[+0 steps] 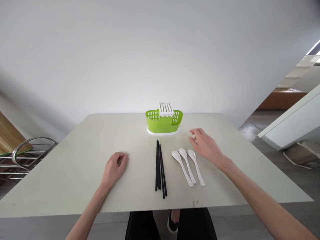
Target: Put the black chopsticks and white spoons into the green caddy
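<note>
My left hand [115, 167] rests on the table left of the black chopsticks [160, 170], its fingers curled in and the thumb bent toward the index finger; nothing shows in it. Over the table to the right, my right hand [204, 143] is held with its fingers bent but apart, holding nothing. Just beside and below it lie three white spoons [186, 165], bowls pointing away from me. Against the wall stands a green cutlery basket [162, 126] with a white base and a white slatted piece [165, 109] at its middle; no utensils show in it.
The pale table [62, 180] meets a white wall [160, 56] at its far edge. A metal rack [27, 153] stands off the left side. On the floor to the right are a white panel [295, 123] and a brownish box-like thing [302, 155].
</note>
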Demonstrator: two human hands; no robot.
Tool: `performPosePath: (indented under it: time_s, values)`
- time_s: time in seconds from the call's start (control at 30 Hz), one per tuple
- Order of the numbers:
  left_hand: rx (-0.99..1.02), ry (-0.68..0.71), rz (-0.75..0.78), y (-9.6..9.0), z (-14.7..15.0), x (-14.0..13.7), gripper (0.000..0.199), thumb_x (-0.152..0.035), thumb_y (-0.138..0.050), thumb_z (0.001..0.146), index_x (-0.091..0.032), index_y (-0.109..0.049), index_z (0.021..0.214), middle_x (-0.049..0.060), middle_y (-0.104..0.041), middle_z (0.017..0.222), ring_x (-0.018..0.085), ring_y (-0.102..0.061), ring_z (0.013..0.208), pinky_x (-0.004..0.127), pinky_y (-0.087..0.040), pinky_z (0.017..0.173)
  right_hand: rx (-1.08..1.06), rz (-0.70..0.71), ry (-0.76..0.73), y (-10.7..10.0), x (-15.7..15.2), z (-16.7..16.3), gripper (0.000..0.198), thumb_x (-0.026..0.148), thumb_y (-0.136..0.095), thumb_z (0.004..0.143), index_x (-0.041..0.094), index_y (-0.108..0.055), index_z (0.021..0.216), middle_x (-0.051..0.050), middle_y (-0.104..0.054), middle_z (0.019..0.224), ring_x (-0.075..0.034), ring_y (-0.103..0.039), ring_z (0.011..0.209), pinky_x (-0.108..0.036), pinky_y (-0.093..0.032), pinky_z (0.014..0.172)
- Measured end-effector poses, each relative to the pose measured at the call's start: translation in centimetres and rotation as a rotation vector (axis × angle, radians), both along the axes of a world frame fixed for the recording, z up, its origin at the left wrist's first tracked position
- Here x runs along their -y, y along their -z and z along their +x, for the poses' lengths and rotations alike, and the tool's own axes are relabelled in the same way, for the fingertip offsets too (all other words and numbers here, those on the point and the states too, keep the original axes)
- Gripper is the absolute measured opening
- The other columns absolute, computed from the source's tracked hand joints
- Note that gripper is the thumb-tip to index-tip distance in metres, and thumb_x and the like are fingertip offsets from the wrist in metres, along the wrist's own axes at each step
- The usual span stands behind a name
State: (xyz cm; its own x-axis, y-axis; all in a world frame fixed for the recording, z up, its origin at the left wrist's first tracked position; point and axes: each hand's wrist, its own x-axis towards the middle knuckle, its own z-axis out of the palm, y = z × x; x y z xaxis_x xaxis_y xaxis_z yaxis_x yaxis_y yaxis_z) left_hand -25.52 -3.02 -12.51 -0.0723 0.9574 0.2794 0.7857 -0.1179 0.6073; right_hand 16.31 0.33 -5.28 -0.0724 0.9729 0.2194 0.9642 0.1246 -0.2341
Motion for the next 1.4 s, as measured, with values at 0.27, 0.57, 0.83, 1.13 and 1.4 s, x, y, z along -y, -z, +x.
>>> performPosePath:
  time_s: [0.27, 0.57, 0.83, 1.13, 1.4]
  values:
    - [-0.012, 0.035, 0.027, 0.5, -0.2, 0.2, 0.035, -0.053, -0.050, 0.099, -0.024, -0.069, 0.095, 0.006, -0.074, 0.100, 0.022, -0.066, 0.084, 0.034, -0.052, 0.073, 0.205, 0.149, -0.189, 2.1, -8.2, -4.1, 0.060, 0.014, -0.041, 0.100, 0.006, -0.039, 0.159, -0.023, -0.041, 0.166, -0.039, -0.028, 0.157, -0.053, -0.040, 0.118]
    - [0.000, 0.044, 0.020, 0.8, -0.4, 0.0, 0.034, -0.053, -0.052, 0.099, -0.024, -0.069, 0.097, 0.005, -0.074, 0.101, 0.022, -0.065, 0.086, 0.035, -0.050, 0.078, 0.260, 0.088, -0.231, 4.3, -6.6, -1.8, 0.059, 0.009, -0.038, 0.099, 0.012, -0.045, 0.158, -0.019, -0.049, 0.161, -0.031, -0.038, 0.153, -0.049, -0.044, 0.115]
    - [-0.012, 0.054, 0.005, 0.8, -0.3, -0.1, 0.033, -0.052, -0.052, 0.099, -0.024, -0.069, 0.098, 0.005, -0.073, 0.100, 0.021, -0.063, 0.084, 0.032, -0.048, 0.071, 0.261, 0.087, -0.188, 4.9, -4.7, 1.8, 0.057, 0.014, -0.038, 0.101, 0.012, -0.044, 0.158, -0.019, -0.049, 0.161, -0.032, -0.039, 0.153, -0.050, -0.046, 0.114]
    - [-0.035, 0.069, 0.023, 1.0, -0.3, -0.1, 0.032, -0.051, -0.052, 0.100, -0.024, -0.069, 0.097, 0.005, -0.073, 0.100, 0.020, -0.063, 0.083, 0.032, -0.049, 0.072, 0.076, 0.177, -0.082, 2.2, 0.8, -3.6, 0.042, 0.014, -0.041, 0.103, 0.013, -0.057, 0.142, -0.018, -0.062, 0.146, -0.028, -0.062, 0.130, -0.039, -0.051, 0.104]
    - [-0.038, 0.098, 0.048, 0.9, -0.2, 0.2, 0.031, -0.050, -0.051, 0.102, -0.025, -0.068, 0.096, 0.004, -0.072, 0.096, 0.019, -0.063, 0.079, 0.032, -0.048, 0.070, 0.230, -0.289, -0.241, 1.8, 3.7, -14.7, 0.023, 0.029, -0.046, 0.110, 0.014, -0.063, 0.115, -0.013, -0.077, 0.099, -0.027, -0.077, 0.089, -0.032, -0.051, 0.072]
